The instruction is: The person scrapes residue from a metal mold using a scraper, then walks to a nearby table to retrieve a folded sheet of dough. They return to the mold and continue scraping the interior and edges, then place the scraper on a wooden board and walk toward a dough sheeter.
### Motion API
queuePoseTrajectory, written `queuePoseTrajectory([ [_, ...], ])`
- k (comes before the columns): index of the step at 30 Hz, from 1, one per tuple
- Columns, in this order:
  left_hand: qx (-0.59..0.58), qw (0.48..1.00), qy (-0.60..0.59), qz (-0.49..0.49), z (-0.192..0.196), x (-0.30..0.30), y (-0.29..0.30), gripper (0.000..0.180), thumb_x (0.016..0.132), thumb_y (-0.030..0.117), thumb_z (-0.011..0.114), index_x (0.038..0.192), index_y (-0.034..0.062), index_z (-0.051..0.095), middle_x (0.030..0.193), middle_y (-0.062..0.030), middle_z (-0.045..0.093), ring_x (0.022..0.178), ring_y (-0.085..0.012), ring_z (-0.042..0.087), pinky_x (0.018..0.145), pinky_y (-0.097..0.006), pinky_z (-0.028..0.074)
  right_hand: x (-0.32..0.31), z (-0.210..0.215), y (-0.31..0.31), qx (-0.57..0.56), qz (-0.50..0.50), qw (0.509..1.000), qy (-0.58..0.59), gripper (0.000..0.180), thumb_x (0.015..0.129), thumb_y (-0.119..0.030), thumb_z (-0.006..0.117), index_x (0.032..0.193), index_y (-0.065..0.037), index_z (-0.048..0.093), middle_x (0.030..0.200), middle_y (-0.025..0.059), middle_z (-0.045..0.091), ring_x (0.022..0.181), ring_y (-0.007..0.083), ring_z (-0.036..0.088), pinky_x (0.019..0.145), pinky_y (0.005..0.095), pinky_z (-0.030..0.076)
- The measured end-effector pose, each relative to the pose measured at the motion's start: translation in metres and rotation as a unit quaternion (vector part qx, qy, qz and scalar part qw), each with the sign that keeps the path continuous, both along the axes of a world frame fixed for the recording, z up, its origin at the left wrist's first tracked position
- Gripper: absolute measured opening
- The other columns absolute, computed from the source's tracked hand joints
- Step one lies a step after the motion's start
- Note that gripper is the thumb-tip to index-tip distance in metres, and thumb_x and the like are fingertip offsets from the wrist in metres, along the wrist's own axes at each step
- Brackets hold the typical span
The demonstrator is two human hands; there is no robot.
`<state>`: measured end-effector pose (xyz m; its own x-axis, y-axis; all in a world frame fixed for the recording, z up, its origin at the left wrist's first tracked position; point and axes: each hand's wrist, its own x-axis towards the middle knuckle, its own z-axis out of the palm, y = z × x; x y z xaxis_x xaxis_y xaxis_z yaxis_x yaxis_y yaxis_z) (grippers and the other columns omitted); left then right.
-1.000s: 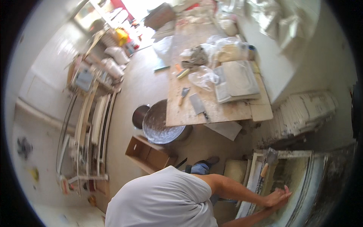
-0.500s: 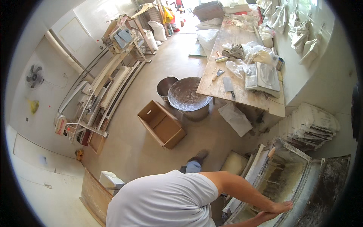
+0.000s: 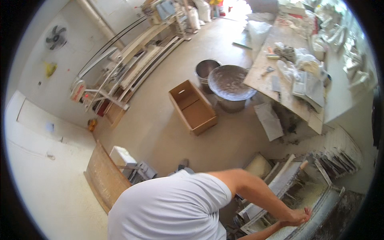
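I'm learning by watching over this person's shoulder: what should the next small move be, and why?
Perhaps draw the hands slightly apart: they are close together at the pale trough, one overlapping the other, so anything between them is hidden. The wooden handle nearby is out of their grasp, so it can probably wait.

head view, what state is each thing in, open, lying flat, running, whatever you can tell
Hands: close together at the trough, grip unclear
Trough: uncovered, soiled inside
Cardboard box: upright, open on top
Large basin: upright, uncovered, pale residue inside
Smaller pot: upright, uncovered
Wooden table: cluttered
Cleaver: lying flat on the table
Wall fan: blades distinguishable, spinning or not unclear
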<state>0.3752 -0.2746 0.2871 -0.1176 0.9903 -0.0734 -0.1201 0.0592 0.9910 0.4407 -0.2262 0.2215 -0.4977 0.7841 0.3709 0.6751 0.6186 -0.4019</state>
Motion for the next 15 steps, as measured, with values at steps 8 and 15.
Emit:
queuePoseTrajectory([
  [8, -0.093, 0.907, -0.011, 0.411, -0.095, -0.248, -0.428, 0.035, 0.091, 0.031, 0.069, 0.075, -0.0003, 0.071, 0.064, -0.009, 0.065, 0.063, -0.0161, 0.061, 0.06, -0.041, 0.049, -0.097, -0.087, -0.224, -0.401, 0.105, 0.908, -0.053, 0.03, 0.102, -0.021, 0.057, 0.084, 0.003, 0.058, 0.069, 0.0196, 0.057, 0.07, 0.0364, 0.063, 0.067, 0.0488, 0.049],
  [15, -0.239, 0.706, -0.014, 0.666, -0.151, -0.269, -0.91, 0.02, 0.088, 0.025, 0.081, 0.088, 0.0052, 0.075, 0.078, -0.0022, 0.069, 0.07, -0.0107, 0.062, 0.062, -0.032, 0.052, -0.092, -0.199, -0.457, -0.442, 0.245, 0.846, -0.17, 0.039, 0.097, -0.02, 0.06, 0.065, 0.001, 0.056, 0.063, 0.0177, 0.06, 0.054, 0.0315, 0.061, 0.051, 0.0472, 0.045],
])
